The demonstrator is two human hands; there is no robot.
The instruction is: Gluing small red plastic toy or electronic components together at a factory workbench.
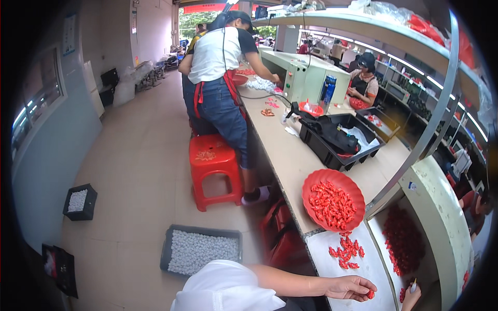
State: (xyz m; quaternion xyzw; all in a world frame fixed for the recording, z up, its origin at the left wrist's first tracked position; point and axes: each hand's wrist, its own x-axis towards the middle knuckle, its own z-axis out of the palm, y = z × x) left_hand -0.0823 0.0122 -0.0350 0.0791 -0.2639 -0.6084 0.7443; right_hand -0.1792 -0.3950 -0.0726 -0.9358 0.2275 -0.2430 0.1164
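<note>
My left hand (pixel 348 287) reaches in from the lower edge over a white sheet (pixel 322 256) on the bench. Its thumb and fingers are closed on a small red piece (pixel 370 294). At the lower right, my right hand (pixel 411 299) shows only in part. It grips a small white bottle with a thin pointed tip (pixel 413 285). Beyond my left hand lies a loose group of shiny red pieces (pixel 347 252). Past them stands a red scalloped bowl (pixel 310 207) heaped with more red pieces.
A pale metal housing (pixel 441 207) at right holds a dark red heap (pixel 402 241). Farther along the bench (pixel 275 135) sits a black crate (pixel 332 160). A person (pixel 218 67) leans over the bench near a red stool (pixel 215 155). A grey bin of white pieces (pixel 202 251) stands on the floor.
</note>
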